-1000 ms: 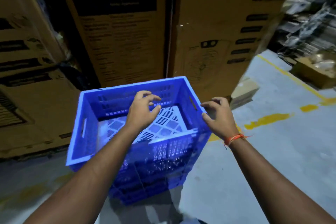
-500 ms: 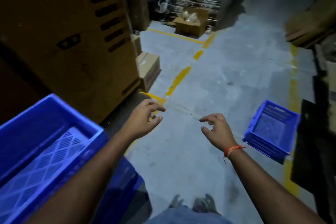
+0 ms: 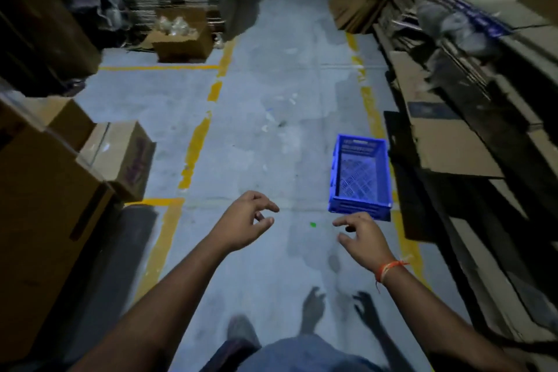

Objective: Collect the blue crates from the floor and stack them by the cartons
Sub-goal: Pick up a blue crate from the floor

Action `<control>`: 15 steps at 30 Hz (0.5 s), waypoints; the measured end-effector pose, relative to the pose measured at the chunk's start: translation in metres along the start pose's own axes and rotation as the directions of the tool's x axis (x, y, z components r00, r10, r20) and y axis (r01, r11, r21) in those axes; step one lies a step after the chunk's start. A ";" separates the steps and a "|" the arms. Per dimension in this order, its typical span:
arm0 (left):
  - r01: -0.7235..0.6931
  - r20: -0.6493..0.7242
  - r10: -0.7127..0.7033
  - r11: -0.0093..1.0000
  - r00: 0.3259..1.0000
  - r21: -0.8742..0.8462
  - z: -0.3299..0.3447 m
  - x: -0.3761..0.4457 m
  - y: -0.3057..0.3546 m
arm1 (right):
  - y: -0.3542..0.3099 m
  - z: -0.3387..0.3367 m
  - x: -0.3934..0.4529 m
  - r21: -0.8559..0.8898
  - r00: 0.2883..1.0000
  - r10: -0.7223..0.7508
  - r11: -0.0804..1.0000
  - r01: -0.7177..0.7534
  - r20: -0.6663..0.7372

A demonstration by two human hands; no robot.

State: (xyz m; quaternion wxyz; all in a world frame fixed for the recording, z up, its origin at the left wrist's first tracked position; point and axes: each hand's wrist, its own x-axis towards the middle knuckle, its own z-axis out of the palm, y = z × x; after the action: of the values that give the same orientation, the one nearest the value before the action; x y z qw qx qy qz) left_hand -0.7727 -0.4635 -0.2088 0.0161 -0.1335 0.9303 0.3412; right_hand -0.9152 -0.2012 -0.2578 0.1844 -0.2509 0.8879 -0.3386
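Note:
A single blue crate (image 3: 360, 176) lies on the grey floor to the right of the aisle, upright and empty, its near end just beyond my right hand. My right hand (image 3: 363, 239), with an orange thread at the wrist, hovers in the air with fingers spread and holds nothing. My left hand (image 3: 246, 224) is held out at the same height, fingers loosely curled and apart, also holding nothing. Brown cartons (image 3: 39, 190) stand at the left edge. The stacked crates are out of view.
Flattened cardboard sheets (image 3: 447, 142) pile along the right wall next to the crate. A small taped box (image 3: 120, 157) sits left of the yellow floor line (image 3: 194, 154). An open box (image 3: 181, 39) stands farther down the aisle. My foot (image 3: 241, 332) shows below.
My view has swung from the crate stack by the cartons round to the aisle. Both hands have come off the stacked crate and hang free. The lone floor crate is now closer ahead.

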 end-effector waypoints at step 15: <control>-0.324 0.276 0.312 0.946 0.909 0.000 -0.073 0.329 -0.056 | -0.005 -0.011 0.192 0.137 0.900 0.337 0.941 -0.310 -0.276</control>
State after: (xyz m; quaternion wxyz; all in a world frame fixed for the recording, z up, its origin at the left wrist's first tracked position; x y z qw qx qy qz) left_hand -1.0702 -0.6291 -0.2285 0.0910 0.0682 0.9360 0.3332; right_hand -1.0739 -0.3082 -0.2773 0.1144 -0.0378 0.9186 -0.3764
